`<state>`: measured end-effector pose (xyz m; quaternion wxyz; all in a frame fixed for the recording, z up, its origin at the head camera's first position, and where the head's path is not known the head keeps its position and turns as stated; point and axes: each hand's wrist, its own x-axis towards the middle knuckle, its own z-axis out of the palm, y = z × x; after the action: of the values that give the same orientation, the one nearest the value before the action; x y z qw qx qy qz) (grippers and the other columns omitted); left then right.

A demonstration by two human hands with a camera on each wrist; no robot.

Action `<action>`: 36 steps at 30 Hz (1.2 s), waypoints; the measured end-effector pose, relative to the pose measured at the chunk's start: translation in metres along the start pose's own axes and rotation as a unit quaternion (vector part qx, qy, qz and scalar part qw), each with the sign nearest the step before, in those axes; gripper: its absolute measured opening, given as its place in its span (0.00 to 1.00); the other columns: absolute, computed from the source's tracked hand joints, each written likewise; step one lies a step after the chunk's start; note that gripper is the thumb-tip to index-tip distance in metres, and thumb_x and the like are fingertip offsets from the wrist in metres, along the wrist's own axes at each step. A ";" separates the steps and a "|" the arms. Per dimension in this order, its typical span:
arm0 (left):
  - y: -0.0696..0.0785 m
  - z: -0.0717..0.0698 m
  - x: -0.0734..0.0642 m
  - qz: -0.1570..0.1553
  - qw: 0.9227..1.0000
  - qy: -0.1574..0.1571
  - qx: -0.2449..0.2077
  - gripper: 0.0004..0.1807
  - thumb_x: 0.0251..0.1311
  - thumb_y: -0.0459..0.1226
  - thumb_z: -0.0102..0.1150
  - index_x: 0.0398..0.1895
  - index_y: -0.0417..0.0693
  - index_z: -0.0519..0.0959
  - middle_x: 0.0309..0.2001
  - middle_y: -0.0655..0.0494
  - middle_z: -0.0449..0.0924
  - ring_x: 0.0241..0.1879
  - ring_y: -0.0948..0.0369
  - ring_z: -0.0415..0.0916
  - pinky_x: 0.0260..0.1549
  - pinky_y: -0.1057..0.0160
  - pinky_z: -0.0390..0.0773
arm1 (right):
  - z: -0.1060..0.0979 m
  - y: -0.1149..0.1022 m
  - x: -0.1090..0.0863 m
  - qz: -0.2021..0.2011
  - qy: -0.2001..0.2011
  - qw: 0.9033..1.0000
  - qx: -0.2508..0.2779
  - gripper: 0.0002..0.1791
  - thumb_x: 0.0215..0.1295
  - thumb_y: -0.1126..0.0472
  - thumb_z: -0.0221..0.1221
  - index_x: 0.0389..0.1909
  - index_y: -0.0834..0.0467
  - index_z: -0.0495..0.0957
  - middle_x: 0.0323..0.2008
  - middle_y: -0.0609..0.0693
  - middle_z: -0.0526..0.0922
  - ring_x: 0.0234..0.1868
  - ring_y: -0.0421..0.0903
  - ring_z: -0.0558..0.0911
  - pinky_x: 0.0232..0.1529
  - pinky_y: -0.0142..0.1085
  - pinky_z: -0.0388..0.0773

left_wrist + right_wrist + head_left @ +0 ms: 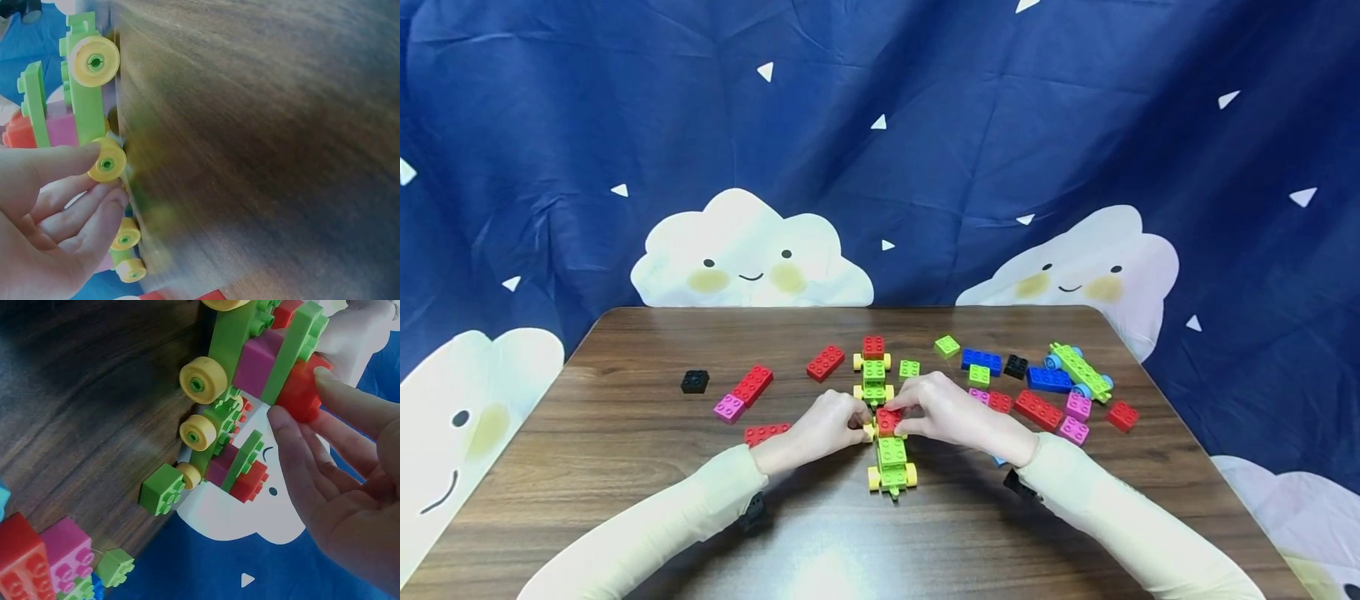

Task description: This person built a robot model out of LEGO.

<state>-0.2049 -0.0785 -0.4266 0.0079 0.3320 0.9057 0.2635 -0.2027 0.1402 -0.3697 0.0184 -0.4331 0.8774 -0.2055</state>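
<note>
loose bricks (1038,409) flank the held toy car (892,451).

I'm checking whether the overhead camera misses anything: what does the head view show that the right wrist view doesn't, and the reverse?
Only the head view shows the black brick lying at the table's left and the long green base with blue wheels on the right.

Only the right wrist view shows the purple brick sandwiched between the nearer car's base and its green plate.

Both show the right hand's fingers on the nearer car's red brick, and a second car beyond.
</note>
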 end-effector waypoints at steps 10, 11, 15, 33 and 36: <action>-0.001 0.001 0.000 0.002 1.000 0.005 -0.002 0.06 0.51 0.34 0.73 0.32 0.42 0.86 0.31 0.51 0.89 0.30 0.61 0.85 0.30 0.69 0.81 | -0.002 0.004 0.000 -0.007 -0.020 0.999 0.039 0.14 0.59 0.62 0.69 0.46 0.62 0.85 0.40 0.52 0.88 0.39 0.43 0.86 0.41 0.36 0.85; -0.001 0.002 0.000 0.001 1.000 0.004 -0.004 0.06 0.51 0.33 0.73 0.32 0.41 0.86 0.31 0.51 0.89 0.30 0.61 0.85 0.30 0.69 0.81 | -0.002 0.004 -0.001 -0.003 -0.023 0.999 0.040 0.15 0.59 0.61 0.69 0.46 0.61 0.85 0.40 0.52 0.88 0.40 0.44 0.86 0.42 0.37 0.85; 0.000 0.003 -0.001 -0.001 1.000 0.001 -0.004 0.06 0.52 0.33 0.73 0.32 0.41 0.86 0.31 0.51 0.89 0.30 0.61 0.85 0.30 0.68 0.81 | 0.000 0.004 -0.005 0.007 -0.022 0.999 0.030 0.17 0.60 0.59 0.69 0.49 0.60 0.84 0.42 0.52 0.87 0.43 0.46 0.86 0.45 0.39 0.85; 0.001 0.003 -0.002 0.008 1.000 0.013 0.010 0.06 0.51 0.34 0.73 0.30 0.42 0.86 0.30 0.52 0.88 0.30 0.61 0.84 0.31 0.68 0.80 | 0.002 0.008 -0.014 0.004 0.014 1.000 0.011 0.15 0.61 0.57 0.68 0.47 0.58 0.84 0.43 0.50 0.88 0.43 0.45 0.86 0.45 0.37 0.85; -0.001 0.004 -0.003 0.008 1.000 0.015 0.008 0.06 0.51 0.33 0.73 0.31 0.42 0.86 0.30 0.53 0.88 0.30 0.61 0.84 0.31 0.68 0.80 | 0.003 0.008 -0.016 0.001 0.022 1.000 0.008 0.14 0.61 0.58 0.68 0.47 0.57 0.84 0.43 0.49 0.88 0.43 0.43 0.86 0.45 0.35 0.84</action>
<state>-0.2025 -0.0790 -0.4304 -0.0107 0.3349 0.9053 0.2609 -0.1984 0.1558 -0.3775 0.0028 -0.4279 0.8762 -0.2215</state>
